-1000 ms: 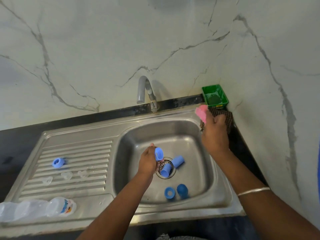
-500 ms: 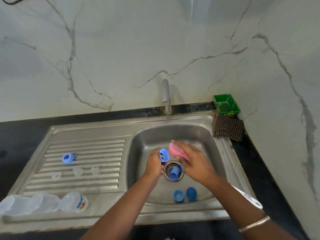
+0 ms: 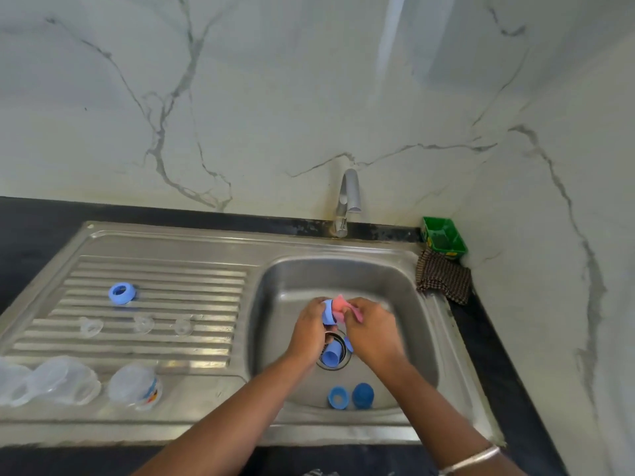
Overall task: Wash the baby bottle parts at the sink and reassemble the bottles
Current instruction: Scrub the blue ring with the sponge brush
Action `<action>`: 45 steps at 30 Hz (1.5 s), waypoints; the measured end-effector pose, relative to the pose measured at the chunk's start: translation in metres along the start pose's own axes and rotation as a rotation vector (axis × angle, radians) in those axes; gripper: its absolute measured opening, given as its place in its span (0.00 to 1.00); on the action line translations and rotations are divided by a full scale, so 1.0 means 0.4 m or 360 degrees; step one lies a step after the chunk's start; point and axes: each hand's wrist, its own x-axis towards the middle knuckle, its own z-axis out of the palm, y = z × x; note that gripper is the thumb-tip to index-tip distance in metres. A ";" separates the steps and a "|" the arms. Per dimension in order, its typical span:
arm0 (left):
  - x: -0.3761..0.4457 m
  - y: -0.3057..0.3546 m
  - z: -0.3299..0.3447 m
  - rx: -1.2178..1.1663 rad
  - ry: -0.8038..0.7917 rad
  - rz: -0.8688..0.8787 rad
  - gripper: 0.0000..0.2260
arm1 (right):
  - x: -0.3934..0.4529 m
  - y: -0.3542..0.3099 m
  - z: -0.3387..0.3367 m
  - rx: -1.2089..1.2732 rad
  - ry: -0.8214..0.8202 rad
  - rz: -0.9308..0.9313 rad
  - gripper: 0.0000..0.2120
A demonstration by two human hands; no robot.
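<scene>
since half a second ago: pink sponge [image 3: 343, 305] now pressed right against the blue bottle ring [image 3: 329, 312], where before it sat just beside it; both hands closer together over the sink basin [image 3: 405, 293]. a second ago, right hand up by the green tray, sponge in it.

left hand [image 3: 311, 329]: fingers curled round the blue ring, holding it on edge above the drain [image 3: 334, 352]. right hand [image 3: 372, 333]: fingers bent and pinching the sponge, pushing it into the ring's open side. bangle [image 3: 470, 460] on the right wrist.

below the hands, lying across the drain: blue bottle cap [image 3: 330, 353], open end toward the camera; a second blue piece partly hidden under the right hand, kind unclear. near the front wall of the basin: another blue ring [image 3: 337, 397] and a dark blue cap [image 3: 363, 395], touching or nearly so.

on the ribbed drainboard [image 3: 206, 269] to the left: one blue ring [image 3: 121, 294], then three clear silicone teats [image 3: 143, 323] in a row nearer the camera. along the front left edge: clear bottles [image 3: 65, 379] lying on their sides, one with a printed label [image 3: 135, 386].

behind the basin: steel tap [image 3: 348, 197], no water visibly running. far right corner: green tray [image 3: 444, 238] against the marble wall, checked cloth [image 3: 443, 276] bunched just in front of it on the black counter [image 3: 31, 218].
</scene>
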 end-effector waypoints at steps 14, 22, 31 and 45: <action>0.023 0.025 -0.042 0.0231 -0.0180 0.0269 0.16 | -0.011 -0.058 -0.004 0.0370 -0.0234 -0.0180 0.09; 0.015 0.026 -0.031 0.0029 -0.0300 -0.0221 0.18 | 0.007 -0.018 -0.119 -0.1158 0.0114 -0.1481 0.12; 0.016 0.020 -0.024 0.0241 -0.0210 0.0015 0.21 | -0.026 -0.020 -0.059 -0.1334 0.0459 -0.1318 0.13; 0.004 -0.041 -0.023 0.0102 -0.0219 0.0210 0.18 | -0.038 -0.101 -0.058 0.0724 -0.0281 0.0565 0.11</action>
